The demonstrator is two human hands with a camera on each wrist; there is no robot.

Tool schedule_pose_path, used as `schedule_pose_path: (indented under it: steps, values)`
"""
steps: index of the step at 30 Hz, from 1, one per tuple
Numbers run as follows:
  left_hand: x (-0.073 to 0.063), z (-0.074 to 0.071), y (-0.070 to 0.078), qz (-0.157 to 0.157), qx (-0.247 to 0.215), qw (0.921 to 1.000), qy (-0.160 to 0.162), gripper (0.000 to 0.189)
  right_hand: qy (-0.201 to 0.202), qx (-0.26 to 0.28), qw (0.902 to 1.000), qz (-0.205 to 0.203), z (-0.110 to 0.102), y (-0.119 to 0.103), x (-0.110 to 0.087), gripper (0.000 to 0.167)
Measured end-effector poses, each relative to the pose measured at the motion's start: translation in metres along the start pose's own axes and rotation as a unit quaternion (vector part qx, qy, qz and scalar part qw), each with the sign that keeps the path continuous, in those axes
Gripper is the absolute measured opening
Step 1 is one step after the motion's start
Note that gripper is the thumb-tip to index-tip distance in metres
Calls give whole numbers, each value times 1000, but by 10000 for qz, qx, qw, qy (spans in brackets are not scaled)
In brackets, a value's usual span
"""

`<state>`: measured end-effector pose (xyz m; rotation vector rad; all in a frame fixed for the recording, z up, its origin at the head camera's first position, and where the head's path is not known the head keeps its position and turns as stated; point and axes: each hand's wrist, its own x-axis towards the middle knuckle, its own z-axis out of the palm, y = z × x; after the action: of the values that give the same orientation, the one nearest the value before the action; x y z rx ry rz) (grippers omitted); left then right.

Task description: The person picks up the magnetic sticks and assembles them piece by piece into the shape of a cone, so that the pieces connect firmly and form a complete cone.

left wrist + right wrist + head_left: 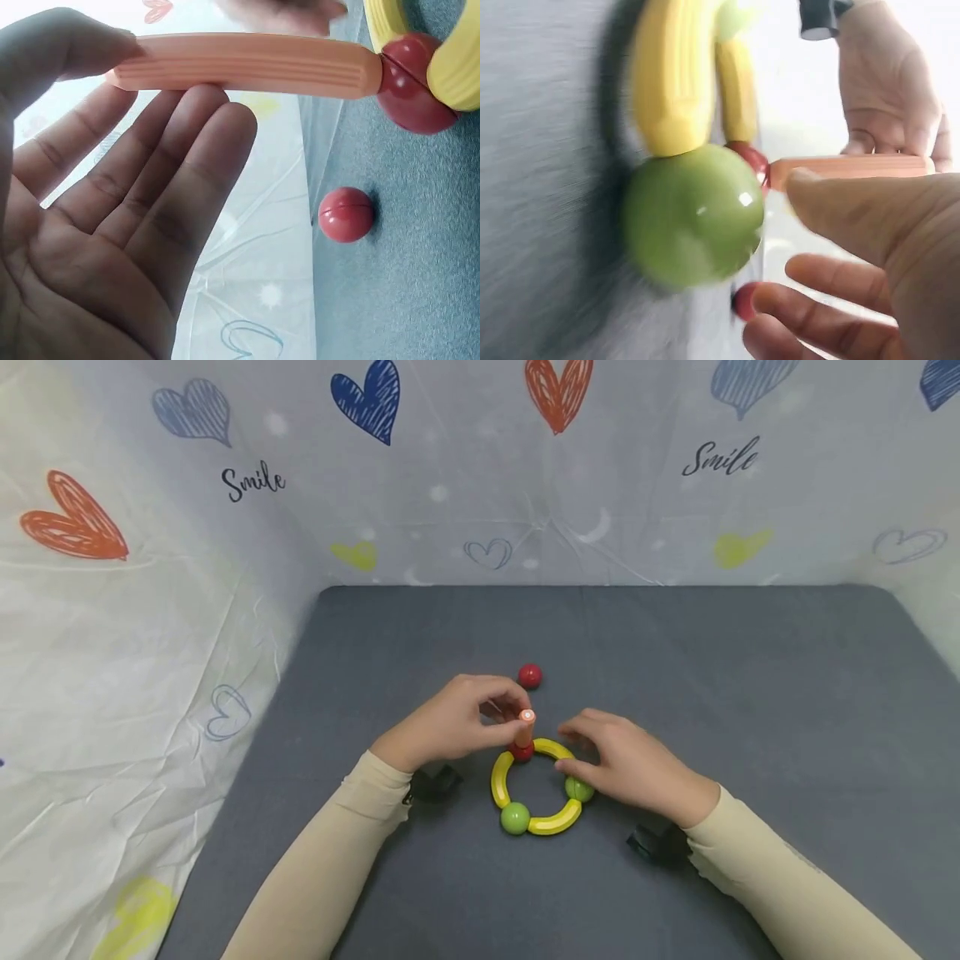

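A ring of curved yellow rods (555, 823) joined by balls lies on the dark grey table. One green ball (515, 818) sits at its near left, another green ball (694, 217) at its right, and a red ball (416, 82) at the far side. An orange ribbed rod (247, 66) stands upright on that red ball. My left hand (465, 717) pinches the rod's upper end between thumb and fingers. My right hand (630, 764) hovers by the ring's right side, over the right green ball, with fingers apart and nothing held.
A loose red ball (529, 676) lies on the table (750, 693) beyond the ring, just past my left fingertips. A white sheet (435, 468) printed with hearts and "Smile" hangs behind the table and along its left side.
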<state>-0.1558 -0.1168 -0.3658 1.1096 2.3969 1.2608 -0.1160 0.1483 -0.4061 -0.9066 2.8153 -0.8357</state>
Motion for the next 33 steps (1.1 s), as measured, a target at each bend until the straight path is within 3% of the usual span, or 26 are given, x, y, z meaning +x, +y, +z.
schedule_pose_path:
  steps: [6,11,15,20,24,27,30,33]
  values:
    - [-3,-2,-3,-57,-44,10000,44,9,-374,352,9976,-472,10,-8,34,24]
    - [-1,-2,-5,-78,-132,9998,-133,11,-494,317,9949,-824,17,-6,47,15]
    - [-1,-8,-4,-188,70,9996,-185,13,-453,596,9947,-699,19,-2,45,14]
    - [-6,-20,-7,-546,707,9955,304,15,-370,987,9935,-437,19,2,39,15]
    - [-12,-31,-10,-870,1134,9873,691,11,-267,940,9942,-441,18,3,35,15]
    - [-16,-39,-12,-1251,1369,9804,670,14,-238,916,9947,-409,16,5,31,16]
    - [-19,-46,-15,-1884,1674,9674,247,24,-164,858,9955,-374,14,6,25,18]
    - [-23,-54,-19,-2604,1919,9456,-349,31,-79,785,9961,-389,13,7,20,20]
